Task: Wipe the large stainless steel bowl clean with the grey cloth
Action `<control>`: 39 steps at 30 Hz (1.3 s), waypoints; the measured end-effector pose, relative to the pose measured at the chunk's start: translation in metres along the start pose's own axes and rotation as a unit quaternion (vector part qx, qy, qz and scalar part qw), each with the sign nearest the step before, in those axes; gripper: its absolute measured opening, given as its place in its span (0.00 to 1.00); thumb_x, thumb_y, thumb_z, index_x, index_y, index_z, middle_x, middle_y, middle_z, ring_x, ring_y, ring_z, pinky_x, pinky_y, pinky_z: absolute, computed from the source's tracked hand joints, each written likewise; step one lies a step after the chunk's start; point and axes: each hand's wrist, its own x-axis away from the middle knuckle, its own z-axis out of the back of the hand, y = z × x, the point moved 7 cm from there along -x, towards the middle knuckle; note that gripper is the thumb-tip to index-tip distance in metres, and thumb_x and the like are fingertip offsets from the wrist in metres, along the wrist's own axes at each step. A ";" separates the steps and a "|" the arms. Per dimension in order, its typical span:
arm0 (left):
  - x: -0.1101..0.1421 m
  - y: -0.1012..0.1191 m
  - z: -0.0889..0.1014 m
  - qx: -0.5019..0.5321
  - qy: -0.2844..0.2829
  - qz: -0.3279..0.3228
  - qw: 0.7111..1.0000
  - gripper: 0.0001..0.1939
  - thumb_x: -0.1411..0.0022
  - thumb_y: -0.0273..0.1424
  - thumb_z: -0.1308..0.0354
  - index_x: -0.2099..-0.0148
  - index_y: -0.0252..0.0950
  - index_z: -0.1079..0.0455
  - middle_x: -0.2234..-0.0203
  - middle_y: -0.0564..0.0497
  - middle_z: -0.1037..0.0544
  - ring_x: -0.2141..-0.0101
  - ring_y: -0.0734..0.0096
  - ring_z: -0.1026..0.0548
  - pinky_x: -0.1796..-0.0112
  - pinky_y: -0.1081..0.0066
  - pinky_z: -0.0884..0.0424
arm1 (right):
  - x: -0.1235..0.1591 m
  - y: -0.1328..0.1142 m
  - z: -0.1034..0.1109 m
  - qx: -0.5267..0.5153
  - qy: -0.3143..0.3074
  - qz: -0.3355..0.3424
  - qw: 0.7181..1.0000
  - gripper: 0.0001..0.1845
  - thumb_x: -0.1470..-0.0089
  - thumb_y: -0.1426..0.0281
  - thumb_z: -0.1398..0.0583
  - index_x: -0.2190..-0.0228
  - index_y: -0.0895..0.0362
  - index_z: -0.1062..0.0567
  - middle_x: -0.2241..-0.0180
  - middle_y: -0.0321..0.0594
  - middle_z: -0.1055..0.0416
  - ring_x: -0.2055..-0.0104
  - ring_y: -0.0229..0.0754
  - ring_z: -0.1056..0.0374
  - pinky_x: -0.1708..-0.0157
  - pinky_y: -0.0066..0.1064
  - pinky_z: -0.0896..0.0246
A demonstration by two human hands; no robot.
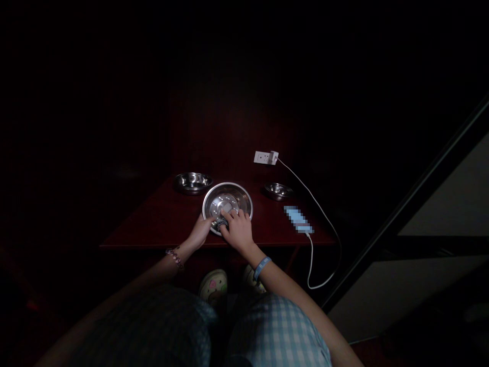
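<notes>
A large steel bowl (229,196) sits at the front middle of a small dark red table (160,224). My left hand (200,230) grips the bowl's near left rim, fingers curled over it. My right hand (237,227) reaches into the bowl with fingers bent, pressing a dark, scrubber-like thing (222,222) against the inside near the front rim. What that thing is stays unclear in the dim light. A beaded bracelet is on my left wrist, a blue band on my right.
A medium steel bowl (193,182) stands at the back left, a small one (278,191) at the back right. A phone (298,219) lies at the right, its white cable (323,214) running to a wall socket (265,157). Surroundings are dark.
</notes>
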 end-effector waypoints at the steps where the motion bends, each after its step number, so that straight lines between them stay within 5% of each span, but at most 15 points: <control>1: 0.000 0.000 0.000 0.003 -0.002 0.001 1.000 0.22 0.64 0.29 0.37 0.60 0.33 0.25 0.71 0.49 0.20 0.66 0.62 0.23 0.56 0.62 0.29 | 0.000 0.000 0.000 -0.001 0.001 -0.001 1.000 0.26 0.38 0.61 0.46 0.40 0.53 0.31 0.49 0.48 0.28 0.47 0.53 0.40 0.48 0.43 0.46; 17: -0.002 -0.001 0.000 -0.003 -0.012 -0.011 1.000 0.22 0.61 0.32 0.34 0.59 0.33 0.25 0.67 0.46 0.19 0.61 0.56 0.22 0.54 0.58 0.28 | 0.000 -0.001 0.000 -0.006 -0.004 0.002 1.000 0.29 0.38 0.61 0.46 0.38 0.53 0.35 0.50 0.48 0.28 0.47 0.53 0.40 0.48 0.43 0.47; 39: -0.001 -0.001 -0.001 -0.001 -0.007 -0.004 1.000 0.23 0.63 0.32 0.37 0.60 0.34 0.26 0.70 0.49 0.20 0.65 0.61 0.23 0.57 0.62 0.29 | 0.001 0.000 0.001 -0.011 0.007 -0.007 1.000 0.26 0.39 0.62 0.46 0.42 0.55 0.31 0.51 0.48 0.27 0.48 0.53 0.39 0.49 0.43 0.46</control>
